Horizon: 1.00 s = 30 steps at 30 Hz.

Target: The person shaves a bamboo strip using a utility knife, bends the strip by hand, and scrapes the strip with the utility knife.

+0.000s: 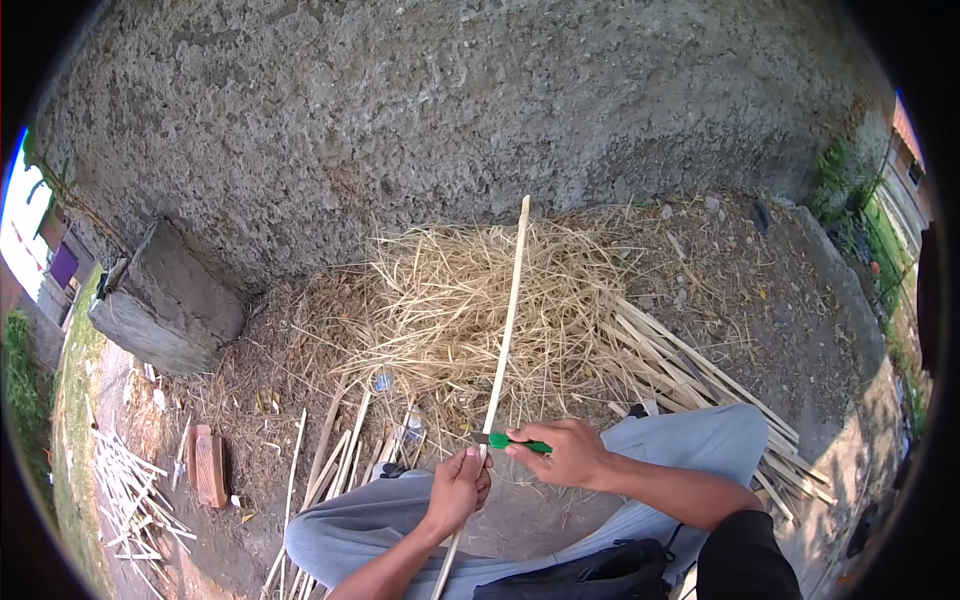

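Note:
A long pale strip (512,300) runs from near the wall down past my lap. My left hand (459,492) is closed around its lower part. In my right hand (565,455) is a green-handled cutter (528,442), its short blade pointing left and lying across the strip just above my left fingers. Whether the blade bites into the strip is too small to tell. Behind the strip lies a heap of thin shavings (440,310).
A rough wall (450,110) rises ahead. More strips lie at right (690,365) and in a pile at far left (130,490). A reddish brick (207,468) and a large stone block (170,300) stand at left. A dark bag (590,575) rests by my lap.

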Tool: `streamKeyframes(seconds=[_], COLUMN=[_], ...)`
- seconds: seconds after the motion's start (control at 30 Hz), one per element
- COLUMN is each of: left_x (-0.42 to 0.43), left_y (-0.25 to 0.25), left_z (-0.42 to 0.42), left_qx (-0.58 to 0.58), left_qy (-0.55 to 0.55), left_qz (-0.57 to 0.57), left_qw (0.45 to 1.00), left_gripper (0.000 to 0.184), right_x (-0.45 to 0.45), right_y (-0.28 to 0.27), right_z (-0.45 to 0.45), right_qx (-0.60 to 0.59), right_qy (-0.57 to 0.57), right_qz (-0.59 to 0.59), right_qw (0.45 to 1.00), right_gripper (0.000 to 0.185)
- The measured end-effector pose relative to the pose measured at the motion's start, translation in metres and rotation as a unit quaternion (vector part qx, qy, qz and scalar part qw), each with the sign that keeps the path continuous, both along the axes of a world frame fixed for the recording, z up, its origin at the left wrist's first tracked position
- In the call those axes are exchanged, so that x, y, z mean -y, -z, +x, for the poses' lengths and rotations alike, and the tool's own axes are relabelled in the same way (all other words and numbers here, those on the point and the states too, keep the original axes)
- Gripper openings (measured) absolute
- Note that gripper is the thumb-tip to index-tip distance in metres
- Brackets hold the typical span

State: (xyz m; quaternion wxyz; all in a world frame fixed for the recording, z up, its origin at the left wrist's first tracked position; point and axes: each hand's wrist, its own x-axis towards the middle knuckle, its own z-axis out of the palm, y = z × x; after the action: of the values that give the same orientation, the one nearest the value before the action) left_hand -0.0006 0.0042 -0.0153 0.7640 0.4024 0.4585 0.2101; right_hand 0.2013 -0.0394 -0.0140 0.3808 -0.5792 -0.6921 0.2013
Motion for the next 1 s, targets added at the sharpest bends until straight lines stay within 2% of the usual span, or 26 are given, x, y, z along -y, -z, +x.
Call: streamKeyframes(seconds=[0.27, 0.37, 0.43, 0.47, 0.53, 0.6, 0.67, 0.73, 0.93, 1.0], left_x=[0.001, 0.002, 0.009, 0.017, 0.035, 0.037, 0.035, 0.039, 0.036, 0.037], left_y=[-0.008, -0.016, -0.021, -0.018, -0.011, -0.009, -0.004, -0.009, -0.010, -0.013], left_z=[-0.003, -0.005, -0.008, -0.009, -0.012, -0.014, -0.017, -0.022, -0.024, -0.023], left_qx=[0.031, 0.063, 0.091, 0.093, 0.046, 0.046, 0.021, 0.021, -0.033, -0.028], left_qy=[0.013, 0.008, 0.043, 0.046, 0.073, 0.087, 0.102, 0.120, 0.135, 0.134], left_qz=[-0.024, -0.059, -0.123, -0.122, -0.087, -0.075, 0.031, 0.013, 0.050, 0.015], left_qw=[0.999, 0.996, 0.987, 0.987, 0.992, 0.992, 0.994, 0.992, 0.989, 0.990], left_gripper=[0.031, 0.031, 0.030, 0.030, 0.029, 0.032, 0.034, 0.036, 0.035, 0.035], right_x=[0.002, -0.004, -0.021, -0.026, -0.034, -0.034, -0.037, -0.052, -0.061, -0.070], right_y=[-0.006, -0.008, 0.000, -0.007, -0.021, -0.024, -0.022, -0.017, -0.014, -0.014], right_z=[-0.002, 0.004, 0.023, 0.039, 0.069, 0.074, 0.085, 0.110, 0.131, 0.137], right_qx=[0.002, 0.040, -0.003, 0.000, 0.007, 0.017, 0.021, -0.022, 0.033, 0.056], right_qy=[0.018, 0.026, 0.101, 0.103, 0.195, 0.194, 0.191, 0.275, 0.255, 0.307], right_qz=[0.049, 0.084, 0.157, 0.157, 0.028, 0.057, 0.082, 0.110, 0.121, 0.100], right_qw=[0.999, 0.995, 0.982, 0.982, 0.980, 0.979, 0.978, 0.955, 0.959, 0.945], right_gripper=[0.021, 0.022, 0.023, 0.023, 0.022, 0.022, 0.022, 0.024, 0.023, 0.024])
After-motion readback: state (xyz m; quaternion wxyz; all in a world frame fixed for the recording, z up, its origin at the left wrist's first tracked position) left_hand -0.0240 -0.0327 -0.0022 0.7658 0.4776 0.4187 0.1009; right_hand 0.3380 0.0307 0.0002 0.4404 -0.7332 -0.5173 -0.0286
